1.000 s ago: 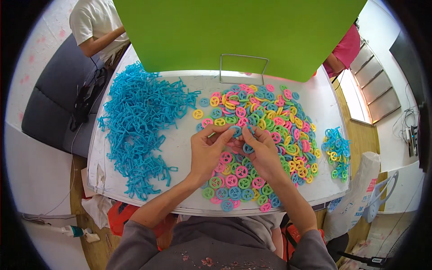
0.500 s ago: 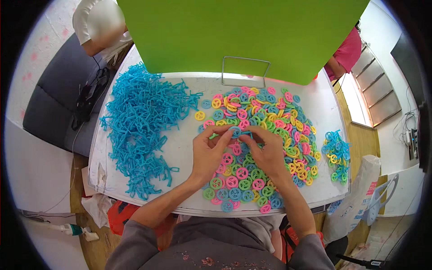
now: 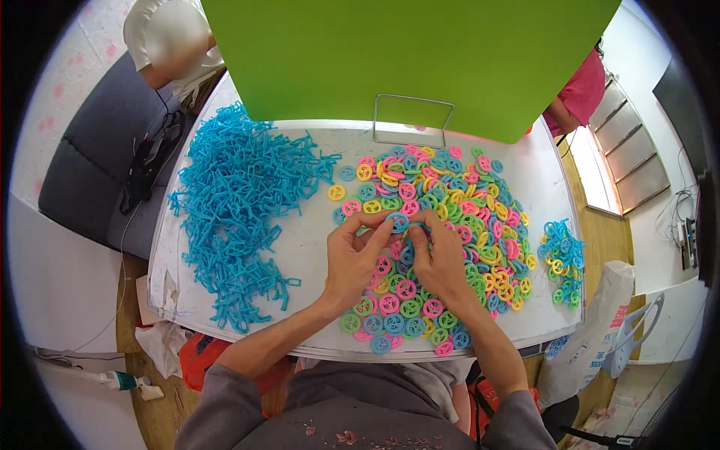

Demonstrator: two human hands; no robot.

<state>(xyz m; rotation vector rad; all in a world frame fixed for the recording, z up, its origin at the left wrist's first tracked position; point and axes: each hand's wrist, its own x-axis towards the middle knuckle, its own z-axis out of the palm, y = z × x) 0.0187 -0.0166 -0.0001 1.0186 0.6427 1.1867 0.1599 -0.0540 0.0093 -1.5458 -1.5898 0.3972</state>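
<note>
My left hand (image 3: 351, 259) pinches a blue spoked plastic wheel (image 3: 397, 221) between thumb and fingertips. Close against it, my right hand (image 3: 441, 259) is closed, thumb to forefinger, on a small blue plastic piece that mostly hides behind the fingers. Whether that piece is joined to the wheel I cannot tell. Both hands hover over a wide heap of pink, yellow, green and blue wheels (image 3: 489, 256). To the left lies a big pile of thin blue plastic links (image 3: 238, 180).
At the table's right edge sits a small pile of wheels with blue links attached (image 3: 562, 259). A green panel (image 3: 412, 60) with a wire stand (image 3: 412, 141) rises at the back. Other people sit behind it, left and right. A white sack (image 3: 600, 322) stands by the right edge.
My right thumb and fingers have shifted against the wheel, covering more of the blue piece. My left hand keeps its pinch on the wheel. The whole view has moved slightly.
</note>
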